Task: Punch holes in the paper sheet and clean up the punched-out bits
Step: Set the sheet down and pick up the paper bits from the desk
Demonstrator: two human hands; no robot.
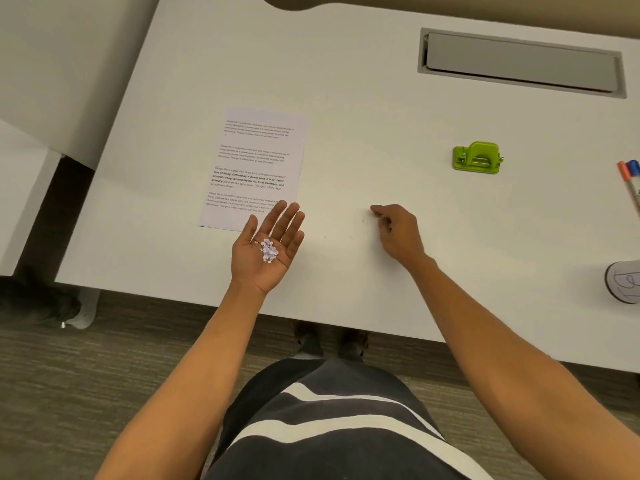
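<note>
So going left to right: the printed white paper sheet lies flat on the white desk, text side up, and I honestly can't make out the punched holes from this angle. Just at its near corner the left hand is palm up, fingers spread and relaxed, with a little heap of pale round punched-out paper bits sitting in the hollow of the palm. Further right the right hand is down at the desk surface with fingertips drawn together, looks like it's pinching up a stray bit, though whether it's actually got one I can't tell. A couple of tiny specks show on the desk between the hands. Well beyond sits the small lime green hole punch, untouched, then some marker pens at the far right edge.

Risk from here imo: that palm is basically an open tray near the desk edge, so any tilt or bump while reaching and the whole heap goes on the carpet
</note>
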